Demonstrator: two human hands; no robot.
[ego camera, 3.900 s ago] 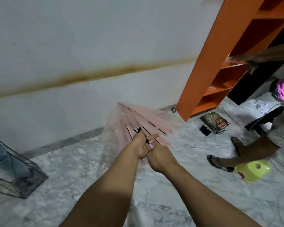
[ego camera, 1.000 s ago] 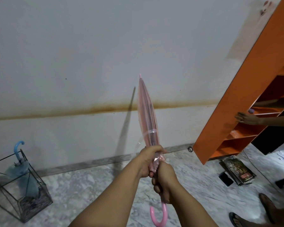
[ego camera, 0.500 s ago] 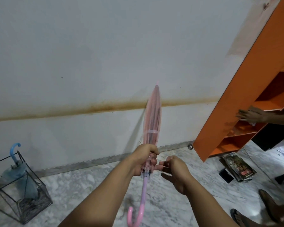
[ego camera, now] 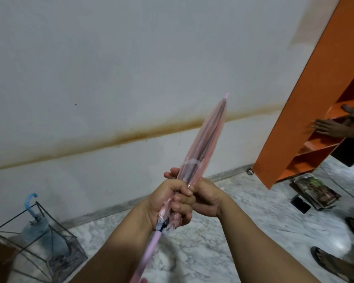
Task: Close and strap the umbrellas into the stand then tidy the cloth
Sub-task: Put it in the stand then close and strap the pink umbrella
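A closed, see-through pink umbrella (ego camera: pixel 206 139) points up and to the right in front of the white wall, a clear strap band round its folded canopy. My left hand (ego camera: pixel 168 203) grips the lower end of the canopy, near the runner. My right hand (ego camera: pixel 204 195) wraps round the canopy just above it, fingers reaching behind. The pink shaft runs down toward the bottom edge, blurred. At the lower left a black wire stand (ego camera: pixel 39 254) on the floor holds a folded blue umbrella (ego camera: pixel 39 231) with a hooked blue handle.
An orange shelf unit (ego camera: pixel 315 99) leans at the right, with another person's hands (ego camera: pixel 333 125) on a shelf. Magazines (ego camera: pixel 315 190) and a dark phone (ego camera: pixel 300 204) lie on the marble floor. That person's sandalled feet (ego camera: pixel 333 262) stand at the lower right.
My right hand has come back from beside the umbrella and closed round the canopy above my left hand. The umbrella's tip has tilted further right.
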